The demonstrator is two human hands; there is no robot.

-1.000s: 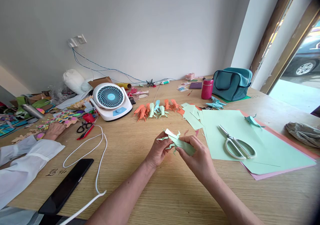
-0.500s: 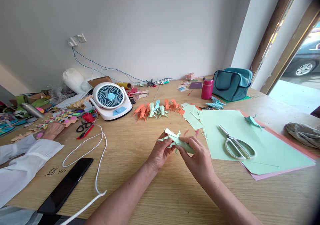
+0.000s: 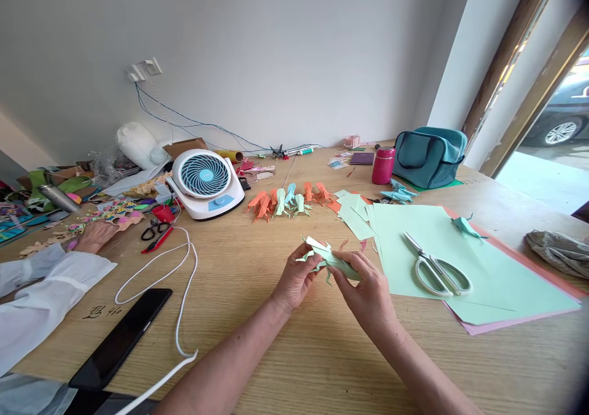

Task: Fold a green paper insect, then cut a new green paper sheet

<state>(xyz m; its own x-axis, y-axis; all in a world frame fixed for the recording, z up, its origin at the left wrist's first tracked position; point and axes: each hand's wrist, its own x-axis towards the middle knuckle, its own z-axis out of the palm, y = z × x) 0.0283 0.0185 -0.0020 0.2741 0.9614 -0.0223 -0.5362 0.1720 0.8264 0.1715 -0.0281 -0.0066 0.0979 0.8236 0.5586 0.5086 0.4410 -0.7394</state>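
Between my hands, above the wooden table, is a pale green folded paper figure (image 3: 324, 252) with thin bent legs. My left hand (image 3: 298, 275) pinches one end of it between thumb and fingers. At its other end, my right hand (image 3: 363, 280) grips the rounded green body, thumb below and fingers on top. Parts of the figure are hidden by my fingers. Beyond my hands stands a row of similar paper figures, orange (image 3: 262, 205), pale green (image 3: 300, 205) and blue (image 3: 289, 192).
To the right, white-handled scissors (image 3: 437, 266) lie on green paper sheets (image 3: 405, 224). A fan (image 3: 207, 185), white cable (image 3: 181, 307) and black phone (image 3: 122, 339) are on the left. A co-worker's hand (image 3: 97, 236) rests among craft pieces. A pink flask (image 3: 383, 165) and teal bag (image 3: 430, 157) stand behind.
Both hands keep hold of the green paper figure. Its legs and its angle have shifted slightly in my fingers. The view has moved a little.
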